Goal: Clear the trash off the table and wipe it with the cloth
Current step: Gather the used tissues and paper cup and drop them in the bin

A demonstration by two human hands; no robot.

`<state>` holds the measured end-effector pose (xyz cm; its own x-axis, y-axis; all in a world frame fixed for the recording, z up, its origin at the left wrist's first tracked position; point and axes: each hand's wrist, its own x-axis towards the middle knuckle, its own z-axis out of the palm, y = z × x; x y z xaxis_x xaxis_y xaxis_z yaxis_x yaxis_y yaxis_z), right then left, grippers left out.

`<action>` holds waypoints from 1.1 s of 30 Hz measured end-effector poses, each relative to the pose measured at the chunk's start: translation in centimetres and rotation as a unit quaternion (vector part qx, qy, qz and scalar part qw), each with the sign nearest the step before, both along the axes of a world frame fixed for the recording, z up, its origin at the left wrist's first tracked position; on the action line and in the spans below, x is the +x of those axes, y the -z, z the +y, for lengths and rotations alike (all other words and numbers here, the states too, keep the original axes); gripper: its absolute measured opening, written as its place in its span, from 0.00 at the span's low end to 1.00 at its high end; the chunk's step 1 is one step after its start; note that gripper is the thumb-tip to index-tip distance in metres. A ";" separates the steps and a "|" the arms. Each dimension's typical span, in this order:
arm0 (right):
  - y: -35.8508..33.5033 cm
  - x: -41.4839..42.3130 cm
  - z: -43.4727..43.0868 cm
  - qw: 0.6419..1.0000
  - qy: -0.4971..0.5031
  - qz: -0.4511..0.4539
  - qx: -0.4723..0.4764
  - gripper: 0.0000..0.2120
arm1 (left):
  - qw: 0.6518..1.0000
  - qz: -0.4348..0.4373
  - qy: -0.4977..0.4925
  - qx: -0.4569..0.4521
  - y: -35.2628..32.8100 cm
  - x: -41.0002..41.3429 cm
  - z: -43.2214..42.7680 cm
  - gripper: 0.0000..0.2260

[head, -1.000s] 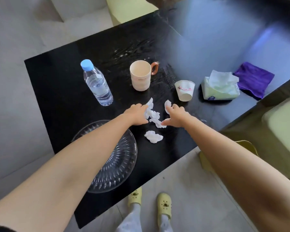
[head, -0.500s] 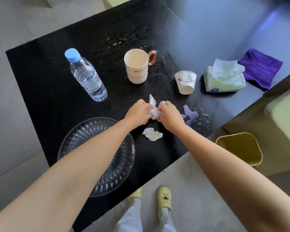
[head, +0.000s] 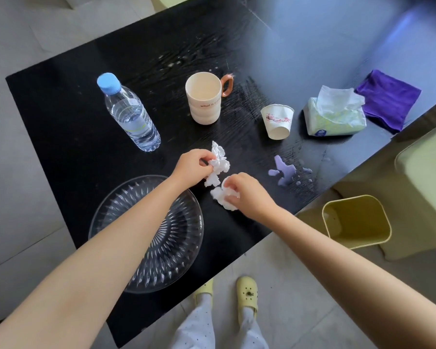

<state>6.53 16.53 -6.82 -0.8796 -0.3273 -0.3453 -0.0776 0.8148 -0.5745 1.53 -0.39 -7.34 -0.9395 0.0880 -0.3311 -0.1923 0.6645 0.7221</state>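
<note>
Grey floor tiles under my yellow clogs [head: 247, 295], and the black table [head: 68, 117] runs away from me at a slant. Nearest me sits the cut-glass plate [head: 146, 235], heavy-looking and breakable, so I'd judge it best left alone. Just past it, my right hand [head: 247, 195] is closing over the crumpled tissue [head: 220, 197] lying on the wood, fingers curled down onto it. My left hand [head: 191, 166] is pinched shut on a tissue wad [head: 218, 163], lifted a little off the table. This stuff should weigh next to nothing and squash flat, so any grab works; bunching it into the palm looks safer than a fingertip pinch, since loose corners could drop out. Off to my right on the floor, the yellow-green bin [head: 358, 220] stands open beside the table edge. Beyond my hands, a purple spill [head: 282, 172] with droplets around it. Farther on: water bottle [head: 131, 114], mug [head: 204, 99], a paper cup [head: 277, 122] that's light and crushable, best taken around its wall. Then the tissue pack [head: 335, 114], and far right, the purple cloth [head: 388, 99], soft and folded, untouched.
</note>
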 end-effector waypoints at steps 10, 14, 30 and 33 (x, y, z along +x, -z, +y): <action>-0.1 -0.1 -0.7 0.991 0.133 -0.019 -0.030 0.04 | 0.999 -0.033 -0.018 0.021 -1.3 0.7 -1.0 0.09; -3.2 -2.6 -0.4 0.965 0.230 0.000 -0.126 0.08 | 0.996 -0.051 -0.026 0.062 -2.9 0.0 -0.5 0.07; -12.0 -9.8 4.9 0.945 0.267 -0.008 -0.188 0.17 | 0.971 -0.028 0.004 0.236 -11.2 -6.1 7.0 0.20; -13.5 -12.5 7.5 0.950 0.254 0.015 -0.180 0.13 | 0.968 0.000 -0.004 0.251 -12.7 -8.0 9.4 0.19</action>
<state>-5.94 24.00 6.69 -0.9634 0.0493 -0.2634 0.2518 0.5029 -0.8268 -6.43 9.04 5.37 -0.9409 0.2300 -0.2486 -0.1962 0.2279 0.9537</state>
